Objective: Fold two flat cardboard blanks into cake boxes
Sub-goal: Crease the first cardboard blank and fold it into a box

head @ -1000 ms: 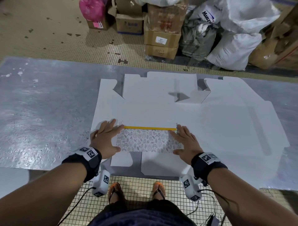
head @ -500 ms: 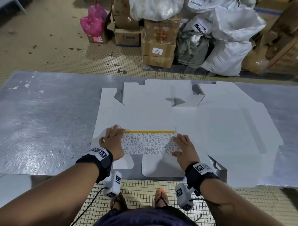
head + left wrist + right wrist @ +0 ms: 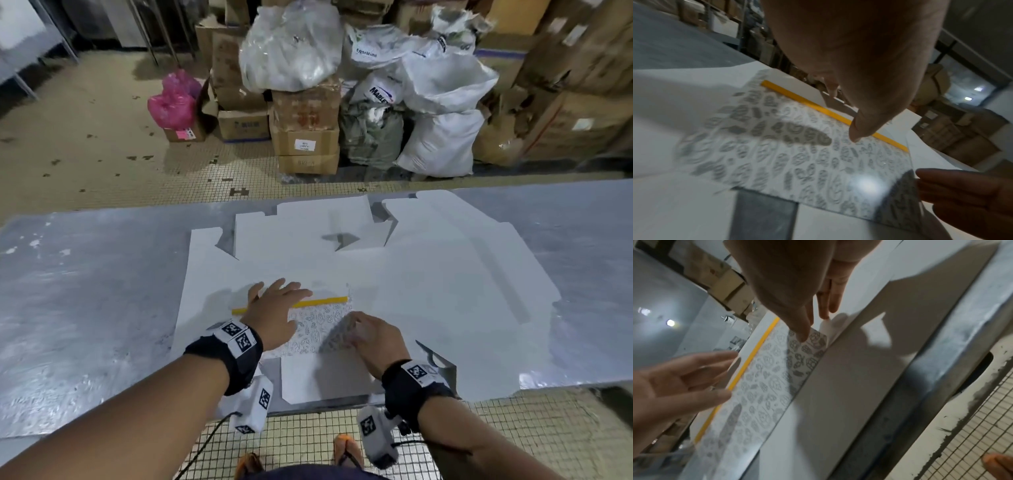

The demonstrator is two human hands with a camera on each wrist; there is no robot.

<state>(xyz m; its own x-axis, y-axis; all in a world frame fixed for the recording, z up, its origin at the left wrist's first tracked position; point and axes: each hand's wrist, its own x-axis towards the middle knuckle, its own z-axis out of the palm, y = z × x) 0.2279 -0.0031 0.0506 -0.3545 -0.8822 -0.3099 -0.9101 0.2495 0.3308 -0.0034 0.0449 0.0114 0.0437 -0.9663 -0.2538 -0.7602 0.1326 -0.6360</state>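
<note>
White cardboard blank [image 3: 428, 291] flat on metal bench [image 3: 85, 291], patterned flap [image 3: 318, 329] folded inward. My left hand [image 3: 274, 315] hovers flat, fingers spread; right hand [image 3: 373, 339] pinches flap corner. Risk: unpressed flap springs back, crease skews.

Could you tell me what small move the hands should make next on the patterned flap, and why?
Probably press the left hand down onto the yellow strip and sweep along it. That hand hovers open above the patterned flap, whose right end looks slightly raised at the right hand, so the crease seems not yet set.
</note>
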